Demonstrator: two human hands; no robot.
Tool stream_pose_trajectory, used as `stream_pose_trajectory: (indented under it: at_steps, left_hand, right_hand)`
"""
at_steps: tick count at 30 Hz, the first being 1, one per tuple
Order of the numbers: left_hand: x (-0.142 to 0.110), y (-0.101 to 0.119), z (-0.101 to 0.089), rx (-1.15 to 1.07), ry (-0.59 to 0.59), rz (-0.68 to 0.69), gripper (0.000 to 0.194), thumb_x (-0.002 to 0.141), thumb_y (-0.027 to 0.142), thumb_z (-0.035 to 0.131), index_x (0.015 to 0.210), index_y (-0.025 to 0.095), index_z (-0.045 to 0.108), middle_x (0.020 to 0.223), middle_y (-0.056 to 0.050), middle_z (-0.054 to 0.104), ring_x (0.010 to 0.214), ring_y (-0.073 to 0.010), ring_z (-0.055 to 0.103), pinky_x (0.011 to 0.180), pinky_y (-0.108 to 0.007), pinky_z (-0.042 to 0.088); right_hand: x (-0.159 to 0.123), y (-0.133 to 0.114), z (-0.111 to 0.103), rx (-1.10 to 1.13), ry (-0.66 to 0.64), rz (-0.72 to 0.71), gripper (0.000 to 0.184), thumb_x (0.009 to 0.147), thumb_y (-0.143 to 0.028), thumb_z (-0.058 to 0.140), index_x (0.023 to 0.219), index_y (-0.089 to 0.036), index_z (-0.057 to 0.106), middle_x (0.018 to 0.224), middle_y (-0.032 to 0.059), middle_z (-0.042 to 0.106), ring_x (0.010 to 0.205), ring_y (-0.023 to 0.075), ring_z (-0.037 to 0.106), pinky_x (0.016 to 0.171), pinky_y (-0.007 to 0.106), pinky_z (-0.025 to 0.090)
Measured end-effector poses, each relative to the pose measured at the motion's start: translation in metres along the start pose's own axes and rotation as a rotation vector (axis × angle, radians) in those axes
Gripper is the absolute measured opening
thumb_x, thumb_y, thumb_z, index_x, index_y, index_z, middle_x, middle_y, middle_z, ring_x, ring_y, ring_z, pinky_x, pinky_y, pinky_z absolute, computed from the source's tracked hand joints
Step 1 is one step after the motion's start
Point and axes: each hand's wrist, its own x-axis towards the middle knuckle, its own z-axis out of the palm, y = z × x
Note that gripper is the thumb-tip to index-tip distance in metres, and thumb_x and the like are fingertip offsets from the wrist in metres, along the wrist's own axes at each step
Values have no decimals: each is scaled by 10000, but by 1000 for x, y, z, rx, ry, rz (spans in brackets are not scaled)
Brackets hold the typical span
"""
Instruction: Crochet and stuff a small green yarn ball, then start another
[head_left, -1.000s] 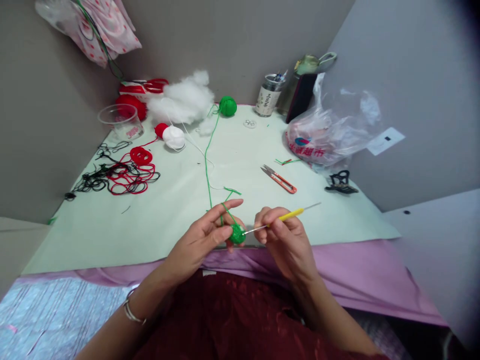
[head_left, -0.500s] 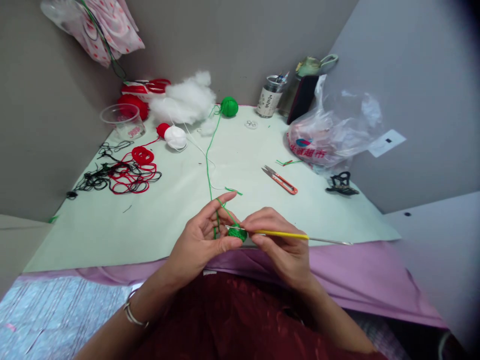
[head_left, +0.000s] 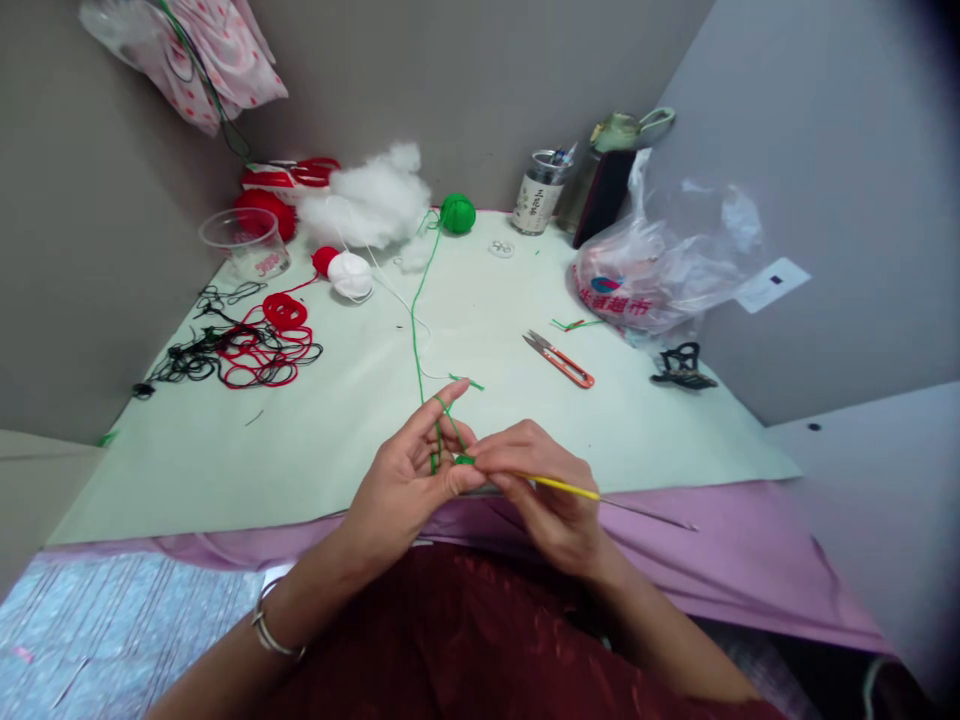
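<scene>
My left hand pinches a small green crochet piece between thumb and fingers, with green yarn looped over its raised forefinger. The yarn runs back across the table to a green yarn ball. My right hand is closed on a yellow-handled crochet hook. The hook's tip is at the green piece and its metal tail points right. Both hands meet just above the table's near edge, and the right fingers cover most of the green piece.
Orange thread snips lie right of centre. A tangle of red and black yarn lies at the left, with a clear plastic cup, white stuffing and a red-and-white crocheted piece behind. A plastic bag and black hair clip sit at the right.
My right hand swung the hook's tail from pointing up-right to pointing right and slightly down, and slid left over the green piece. My left forefinger stays raised with the yarn on it.
</scene>
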Motion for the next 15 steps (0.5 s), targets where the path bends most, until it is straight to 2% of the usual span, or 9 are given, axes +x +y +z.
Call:
stream_pose_trajectory:
  at_steps: [3,7,11,15]
  left_hand:
    - [0,-5,-1,-5,16,-36,872,730,275,938,1514,246,559,966,-3,631,899,-145,586,863,-284,489]
    - [-3,-6,-3,69,61,-44,887,696,258,960,1499,277,583,962,6,609,757,-106,501,697,-246,430]
    - [-5,-3,-3,121,103,10,871,681,215,966,1474,303,618,917,25,587,695,-90,444,666,-243,396]
    - [-5,-3,-2,132,118,48,835,690,213,958,1455,300,635,929,13,619,701,-100,462,674,-251,410]
  right_hand:
    - [-2,10,4,125,17,117,177,999,-213,656,1058,-270,812,970,60,809,931,217,737,838,389,583]
    - [-3,19,10,411,183,331,135,955,-359,741,961,-253,825,930,57,802,760,176,683,694,322,561]
    - [0,18,15,550,288,367,104,906,-362,799,921,-264,829,907,39,802,686,141,637,659,290,536]
    - [2,13,14,536,275,384,137,892,-385,810,903,-249,818,888,47,798,681,152,641,659,308,547]
